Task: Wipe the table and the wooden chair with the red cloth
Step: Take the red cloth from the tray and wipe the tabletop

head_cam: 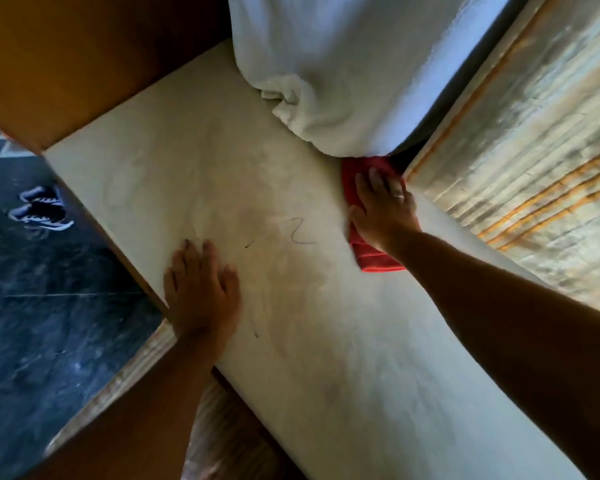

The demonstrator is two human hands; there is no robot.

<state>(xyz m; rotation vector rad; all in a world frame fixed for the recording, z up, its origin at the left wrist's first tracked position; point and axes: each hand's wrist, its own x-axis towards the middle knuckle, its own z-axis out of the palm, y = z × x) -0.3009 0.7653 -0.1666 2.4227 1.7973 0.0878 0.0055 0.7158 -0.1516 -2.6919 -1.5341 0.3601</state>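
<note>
A pale, dusty table top [291, 188] fills the middle of the head view, with a few pen scribbles near its centre. The red cloth [368, 251] lies flat at the table's right edge, near the far corner. My right hand [383, 209] presses down on the cloth with fingers spread, a ring on one finger. My left hand [201, 292] rests flat on the table near its left edge, holding nothing. A wooden edge [125, 372] pokes out below the table at lower left; I cannot tell if it is the chair.
A white curtain [343, 74] hangs onto the far side of the table, touching the cloth's far end. A streaked wall [534, 150] runs along the right. A brown wooden panel [84, 64] stands at the far left. A pair of shoes [42, 209] sits on the dark floor.
</note>
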